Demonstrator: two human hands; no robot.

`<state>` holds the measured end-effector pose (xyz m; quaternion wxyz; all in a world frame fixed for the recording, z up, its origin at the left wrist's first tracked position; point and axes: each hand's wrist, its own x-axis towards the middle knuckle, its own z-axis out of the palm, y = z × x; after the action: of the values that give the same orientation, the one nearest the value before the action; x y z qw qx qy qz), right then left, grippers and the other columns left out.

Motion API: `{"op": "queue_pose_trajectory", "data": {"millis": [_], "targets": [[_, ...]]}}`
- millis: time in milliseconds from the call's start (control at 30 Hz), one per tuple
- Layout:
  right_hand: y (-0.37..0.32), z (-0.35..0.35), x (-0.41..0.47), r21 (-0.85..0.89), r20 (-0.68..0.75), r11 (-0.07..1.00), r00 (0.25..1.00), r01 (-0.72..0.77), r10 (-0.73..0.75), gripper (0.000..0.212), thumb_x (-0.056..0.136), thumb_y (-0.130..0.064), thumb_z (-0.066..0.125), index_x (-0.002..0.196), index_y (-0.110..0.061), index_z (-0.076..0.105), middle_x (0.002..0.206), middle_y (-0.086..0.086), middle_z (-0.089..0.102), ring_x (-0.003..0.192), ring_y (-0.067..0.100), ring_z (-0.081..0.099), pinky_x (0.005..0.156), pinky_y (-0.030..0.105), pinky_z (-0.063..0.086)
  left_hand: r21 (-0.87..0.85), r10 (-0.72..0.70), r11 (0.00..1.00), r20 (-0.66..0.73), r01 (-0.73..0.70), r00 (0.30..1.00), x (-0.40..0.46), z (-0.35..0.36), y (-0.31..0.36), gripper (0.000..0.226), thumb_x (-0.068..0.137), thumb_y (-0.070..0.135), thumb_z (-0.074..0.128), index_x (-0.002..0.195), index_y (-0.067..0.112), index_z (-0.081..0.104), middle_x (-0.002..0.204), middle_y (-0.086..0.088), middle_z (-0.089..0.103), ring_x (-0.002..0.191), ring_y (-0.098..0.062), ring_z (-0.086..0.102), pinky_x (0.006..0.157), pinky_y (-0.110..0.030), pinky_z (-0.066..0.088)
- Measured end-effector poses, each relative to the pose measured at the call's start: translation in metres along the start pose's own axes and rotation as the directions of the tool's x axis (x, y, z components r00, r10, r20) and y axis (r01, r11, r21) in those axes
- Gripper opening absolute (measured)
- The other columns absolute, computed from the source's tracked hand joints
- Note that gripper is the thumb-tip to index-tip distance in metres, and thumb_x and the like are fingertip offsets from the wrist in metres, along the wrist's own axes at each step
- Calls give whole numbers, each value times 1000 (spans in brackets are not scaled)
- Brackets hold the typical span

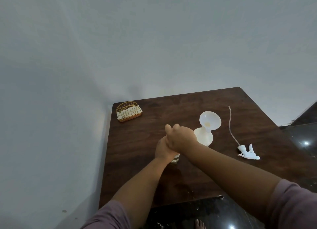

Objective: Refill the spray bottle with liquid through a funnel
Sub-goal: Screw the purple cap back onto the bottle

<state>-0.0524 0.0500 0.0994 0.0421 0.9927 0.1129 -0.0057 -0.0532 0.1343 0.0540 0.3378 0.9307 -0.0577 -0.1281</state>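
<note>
A white spray bottle (205,138) stands in the middle of the dark wooden table (188,107) with a white funnel (210,120) seated in its neck. Its white trigger head (248,153) lies on the table to the right, and its clear dip tube (231,124) points away from me. Left of the spray bottle, my left hand (162,150) grips the body of a small bottle (175,158), of which only the ribbed lower part shows. My right hand (180,138) is curled over this bottle's top, which is hidden.
A gold wire napkin holder (129,111) with white napkins stands at the table's far left corner, against the pale wall. Dark glossy floor lies to the right and in front of the table, where a bare foot (199,224) shows.
</note>
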Motion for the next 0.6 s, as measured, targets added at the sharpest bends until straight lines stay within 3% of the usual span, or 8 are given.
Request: {"op": "queue_pose_trajectory", "data": {"millis": [67,133,267,400,600], "targets": [[-2,-1,3,18,24,1000,1000,1,-1,22,98,-32,37,102,-11,45,70,3,39,48,13,39,43,25,27,-20,-14,1000,3,14,1000,0,-3,-1,14,87,25,66,98,17,61,98,-2,69,100,-18,64,86,-34,53],[1,-2,6,-31,32,994,995,100,-99,27,99,-32,37,104,-7,47,77,3,42,51,14,40,41,25,24,-5,2,1000,32,-2,999,3,-6,-2,23,85,28,70,103,17,62,100,-2,69,101,-18,64,89,-36,53],[11,-8,2,21,31,989,988,148,-148,33,97,-44,30,105,-15,42,80,3,45,55,15,45,47,29,35,-18,77,997,131,-76,988,6,-14,-6,28,81,26,75,103,15,63,99,-4,70,99,-18,65,89,-38,54],[1,-1,3,-15,5,999,999,32,-32,26,98,-37,34,103,-13,43,72,2,42,54,16,46,47,29,36,-16,73,997,83,-72,994,1,-11,-2,25,85,21,71,106,12,62,104,-7,69,105,-20,63,94,-40,52],[-9,-1,0,84,-26,990,993,-115,117,17,99,-33,38,95,-16,42,64,0,36,49,11,38,51,27,35,27,73,997,33,-74,997,-1,-7,-4,13,90,19,63,101,13,61,98,-5,69,99,-20,65,90,-40,54]]}}
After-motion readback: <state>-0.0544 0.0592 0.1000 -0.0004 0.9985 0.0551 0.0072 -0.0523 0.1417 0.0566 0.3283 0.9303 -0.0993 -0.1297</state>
